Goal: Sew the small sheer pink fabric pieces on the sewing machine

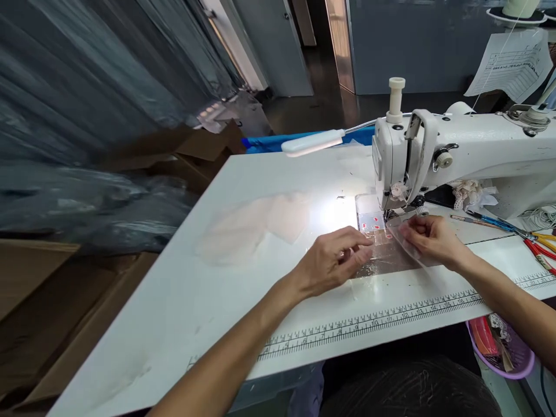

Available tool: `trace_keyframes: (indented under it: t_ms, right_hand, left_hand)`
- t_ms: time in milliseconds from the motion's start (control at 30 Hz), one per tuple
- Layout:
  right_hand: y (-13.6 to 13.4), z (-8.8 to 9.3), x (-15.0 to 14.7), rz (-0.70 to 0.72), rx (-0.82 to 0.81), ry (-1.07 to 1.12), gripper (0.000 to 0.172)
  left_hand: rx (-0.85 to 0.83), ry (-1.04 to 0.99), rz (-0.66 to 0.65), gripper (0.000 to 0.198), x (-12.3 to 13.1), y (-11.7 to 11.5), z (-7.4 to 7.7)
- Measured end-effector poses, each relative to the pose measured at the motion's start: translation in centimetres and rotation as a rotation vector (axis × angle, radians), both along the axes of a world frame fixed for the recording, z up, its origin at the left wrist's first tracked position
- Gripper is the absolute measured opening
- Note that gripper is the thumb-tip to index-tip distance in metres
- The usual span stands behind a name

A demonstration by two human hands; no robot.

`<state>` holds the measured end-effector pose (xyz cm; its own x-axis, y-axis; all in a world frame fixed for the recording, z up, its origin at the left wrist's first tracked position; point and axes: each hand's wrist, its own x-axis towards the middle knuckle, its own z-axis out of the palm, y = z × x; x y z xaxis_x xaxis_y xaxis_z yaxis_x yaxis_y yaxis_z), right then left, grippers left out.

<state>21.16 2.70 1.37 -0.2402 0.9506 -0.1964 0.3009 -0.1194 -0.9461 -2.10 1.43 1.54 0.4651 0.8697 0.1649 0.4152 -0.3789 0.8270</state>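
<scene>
A piece of thin, sheer fabric (406, 238) is pinched in my right hand (428, 237), just in front of the needle area of the white sewing machine (391, 168). My left hand (334, 260) hovers at or rests on the left edge of the machine's bed plate (386, 260), fingers loosely bent, with a gap between thumb and forefinger. Nothing shows clearly between them. The presser foot (388, 215) stands just beyond both hands. Small red marks dot the plate beside it.
Pale sheer cloth (260, 226) lies on the white table (182, 289) to the left. A printed ruler (369, 324) runs along the front edge. Scissors and tools (512, 226) lie at right. A lamp (313, 142) overhangs the back. Below hangs a purple basket (523, 370); cardboard boxes (87, 324) stand left.
</scene>
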Motion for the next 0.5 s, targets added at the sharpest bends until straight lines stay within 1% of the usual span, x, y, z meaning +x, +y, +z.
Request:
trace_keyframes:
  t_ms: [33, 67, 133, 167, 200, 233, 267, 300, 333, 367, 400, 433, 500]
  right_hand:
    - [-0.2, 0.1, -0.9, 0.008, -0.001, 0.004, 0.020]
    - [-0.4, 0.2, -1.6, 0.046, -0.014, 0.016, 0.020]
    - [-0.7, 0.4, -2.6, 0.210, -0.072, 0.062, 0.026]
    - [-0.8, 0.5, -2.7, 0.303, -0.082, 0.076, 0.029]
    - [-0.7, 0.5, -2.5, 0.374, -0.054, 0.058, 0.032]
    - [-0.6, 0.4, -2.1, 0.415, 0.027, -0.005, 0.033]
    - [-0.5, 0.2, -1.4, 0.426, 0.157, -0.109, 0.034]
    - [-0.3, -0.1, -0.6, 0.425, 0.327, -0.251, 0.034]
    - [0.0, -0.4, 0.1, 0.454, 0.503, -0.388, 0.034]
    - [0.3, -0.8, 0.8, 0.513, 0.650, -0.488, 0.035]
    - [0.6, -1.2, 1.4, 0.572, 0.762, -0.564, 0.036]
    - [1.0, -1.5, 1.8, 0.619, 0.839, -0.621, 0.037]
    - [1.7, -2.0, 2.0, 0.651, 0.897, -0.710, 0.038]
  left_hand:
    - [-0.117, -0.078, 0.028, 0.042, -0.3, -0.1, 0.1]
    - [-0.242, -0.148, 0.032, 0.050, -0.5, -0.2, 0.2]
    - [-0.444, -0.206, 0.016, 0.064, -0.9, -0.4, 0.1]
    - [-0.487, -0.181, 0.019, 0.069, -0.9, -0.5, 0.0]
    - [-0.484, -0.127, 0.034, 0.072, -0.8, -0.7, -0.1]
    - [-0.441, -0.067, 0.066, 0.073, -0.7, -0.8, -0.3]
    - [-0.375, -0.014, 0.102, 0.070, -0.4, -1.0, -0.6]
    - [-0.301, 0.021, 0.138, 0.066, -0.2, -1.1, -0.8]
    - [-0.233, 0.036, 0.170, 0.059, 0.1, -1.2, -1.1]
    - [-0.181, 0.039, 0.201, 0.053, 0.4, -1.3, -1.4]
    - [-0.143, 0.035, 0.235, 0.049, 0.6, -1.2, -1.6]
    - [-0.121, 0.028, 0.270, 0.047, 0.7, -1.2, -1.8]
    - [-0.116, 0.003, 0.342, 0.048, 0.8, -0.9, -2.0]
